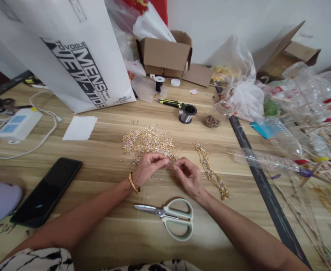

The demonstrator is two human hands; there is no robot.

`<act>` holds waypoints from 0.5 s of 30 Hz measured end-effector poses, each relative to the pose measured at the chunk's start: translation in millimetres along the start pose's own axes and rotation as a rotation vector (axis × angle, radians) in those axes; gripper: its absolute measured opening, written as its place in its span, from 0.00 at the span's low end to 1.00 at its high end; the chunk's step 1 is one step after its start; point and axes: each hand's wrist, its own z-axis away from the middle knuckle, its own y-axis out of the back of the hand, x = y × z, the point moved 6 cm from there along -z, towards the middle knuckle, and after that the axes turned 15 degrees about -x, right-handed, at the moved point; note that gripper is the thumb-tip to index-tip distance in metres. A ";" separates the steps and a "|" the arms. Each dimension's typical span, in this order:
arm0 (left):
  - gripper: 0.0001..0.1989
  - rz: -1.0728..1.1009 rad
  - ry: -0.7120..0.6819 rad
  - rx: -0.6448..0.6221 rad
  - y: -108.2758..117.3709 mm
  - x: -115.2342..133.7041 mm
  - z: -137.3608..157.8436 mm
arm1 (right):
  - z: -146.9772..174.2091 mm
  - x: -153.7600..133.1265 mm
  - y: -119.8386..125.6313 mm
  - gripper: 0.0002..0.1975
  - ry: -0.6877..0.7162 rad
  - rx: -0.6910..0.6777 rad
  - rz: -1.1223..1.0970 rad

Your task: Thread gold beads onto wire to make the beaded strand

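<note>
My left hand and my right hand come close together at the near edge of a pile of small gold and clear beads. Each hand has thumb and fingers pinched together. What sits between the fingertips is too small to make out. Just below the left fingers lies a short string of beads. To the right of my right hand, finished-looking strands of gold and clear beads lie bunched on the wood. Scissors with pale handles rest nearer to me, blades pointing left.
A black phone and white paper lie on the left. Behind the beads are a wire spool, a yellow-black cutter and a jar of dark beads. A large white bag, a cardboard box and plastic bottles stand around.
</note>
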 end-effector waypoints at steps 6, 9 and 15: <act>0.08 -0.007 0.006 0.008 0.4 -2.6 -0.3 | 0.4 0.2 0.4 0.06 0.001 0.007 0.005; 0.08 -0.017 0.009 -0.001 0.4 -4.7 -0.8 | 0.9 0.8 0.4 0.06 0.005 0.011 0.008; 0.09 -0.034 0.007 -0.010 0.3 -7.3 -1.2 | 1.7 -2.2 1.0 0.06 0.033 0.022 0.052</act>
